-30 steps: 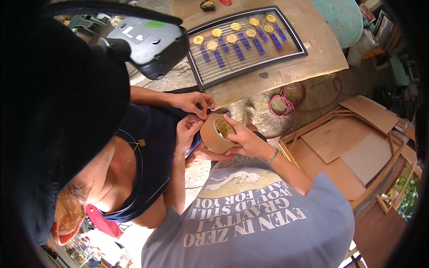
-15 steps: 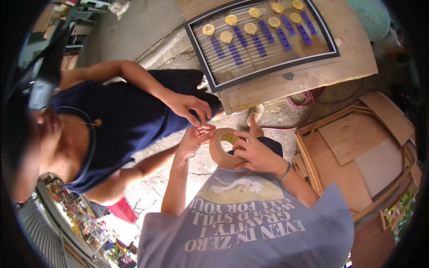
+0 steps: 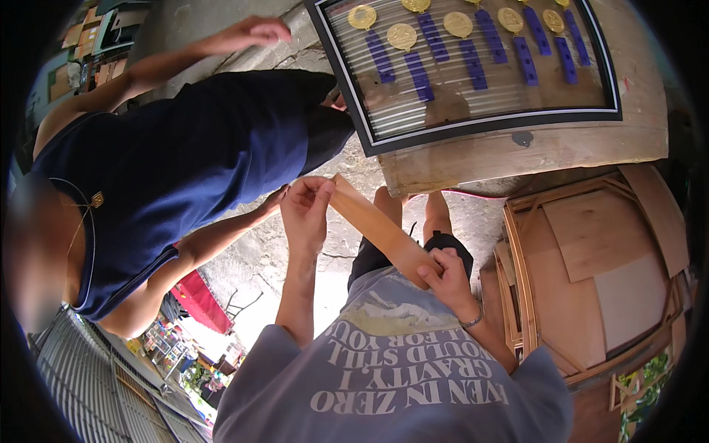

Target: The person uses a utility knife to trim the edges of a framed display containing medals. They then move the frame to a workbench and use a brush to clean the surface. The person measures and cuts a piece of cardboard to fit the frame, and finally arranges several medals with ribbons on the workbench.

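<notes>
A strip of brown packing tape stretches slantwise between my hands in front of my chest. Its upper left end is pinched in my left hand, thumb against fingers. At the lower right end, my right hand is closed on the tape with the thumb across it; the round shape of the roll cannot be made out there. Just beyond my hands, a black-edged display frame lies on a wooden table. Gold medals with purple ribbons sit in rows inside it.
At my left stands a person in a dark blue sleeveless top, one arm stretched toward the far side. A stack of wooden panels and frames is on the right. A red cloth shows at the lower left, and concrete floor lies below.
My hands have moved apart, drawing a length of tape out from the roll. The other person's hand has left the tape and swung away to the far left. The display frame sits higher in view.
</notes>
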### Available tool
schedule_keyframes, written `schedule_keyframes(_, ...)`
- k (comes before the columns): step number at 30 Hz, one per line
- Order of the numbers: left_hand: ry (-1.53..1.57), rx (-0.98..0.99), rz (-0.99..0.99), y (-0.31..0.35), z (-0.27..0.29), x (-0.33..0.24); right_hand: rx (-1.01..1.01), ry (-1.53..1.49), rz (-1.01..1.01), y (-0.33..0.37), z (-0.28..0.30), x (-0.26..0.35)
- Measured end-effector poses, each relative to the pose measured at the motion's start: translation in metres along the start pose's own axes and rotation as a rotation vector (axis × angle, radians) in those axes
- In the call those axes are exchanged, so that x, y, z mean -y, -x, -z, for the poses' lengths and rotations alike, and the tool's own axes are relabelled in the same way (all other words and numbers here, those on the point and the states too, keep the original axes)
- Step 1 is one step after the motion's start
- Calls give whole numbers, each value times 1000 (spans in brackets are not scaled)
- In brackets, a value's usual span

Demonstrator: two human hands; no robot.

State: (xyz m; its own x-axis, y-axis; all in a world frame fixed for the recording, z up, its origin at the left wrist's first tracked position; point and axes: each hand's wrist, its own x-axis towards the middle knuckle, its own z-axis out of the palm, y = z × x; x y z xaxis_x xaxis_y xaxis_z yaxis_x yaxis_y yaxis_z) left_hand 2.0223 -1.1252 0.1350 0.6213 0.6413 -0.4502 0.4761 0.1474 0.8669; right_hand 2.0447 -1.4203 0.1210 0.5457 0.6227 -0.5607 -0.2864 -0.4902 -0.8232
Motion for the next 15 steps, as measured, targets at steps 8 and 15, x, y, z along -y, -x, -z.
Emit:
schedule_keyframes(8, -110, 57, -134, -83, -10, -19, -256, -70, -11, -5, -39, -6)
schedule_keyframes(15, -291, -3, -353, -211, -20, -58, -295, -3, -242, -3, -61, -29)
